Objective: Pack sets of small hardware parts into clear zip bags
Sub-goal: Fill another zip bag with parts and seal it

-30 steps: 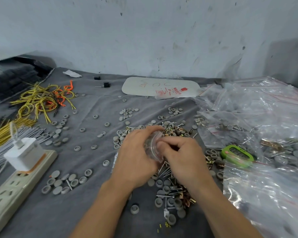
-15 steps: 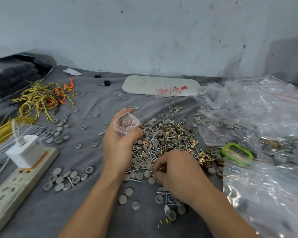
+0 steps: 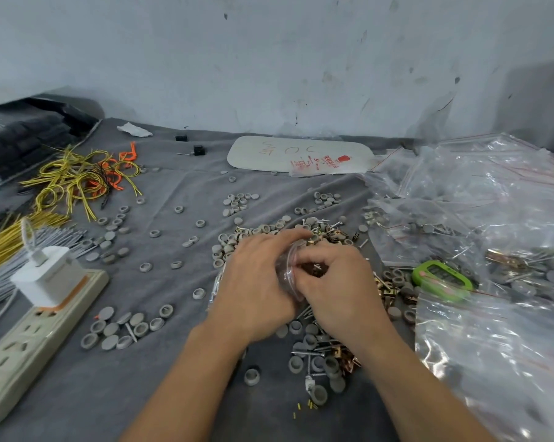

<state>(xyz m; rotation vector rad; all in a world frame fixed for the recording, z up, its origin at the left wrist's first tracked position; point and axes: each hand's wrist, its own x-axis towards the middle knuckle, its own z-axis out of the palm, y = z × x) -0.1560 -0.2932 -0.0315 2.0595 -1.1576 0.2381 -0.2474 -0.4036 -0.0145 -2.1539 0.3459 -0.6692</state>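
A small clear zip bag (image 3: 287, 268) sits between my two hands over the middle of the grey cloth. My left hand (image 3: 256, 282) grips its left side. My right hand (image 3: 336, 285) presses small metal parts into its mouth with pinched fingers. Under and around both hands lies a heap of hardware parts (image 3: 320, 346): grey round caps, screws and brass clips. Most of the bag is hidden by my fingers.
A power strip (image 3: 30, 346) with a white charger (image 3: 46, 275) lies at the left. Yellow and orange wires (image 3: 81, 177) are at the back left, a green counter (image 3: 441, 279) and a pile of clear bags (image 3: 492, 250) at the right. Loose caps (image 3: 122, 330) dot the cloth.
My left hand has brought the bag down from its raised spot back to the pile. My right hand has come up from the parts and now meets the bag's mouth.
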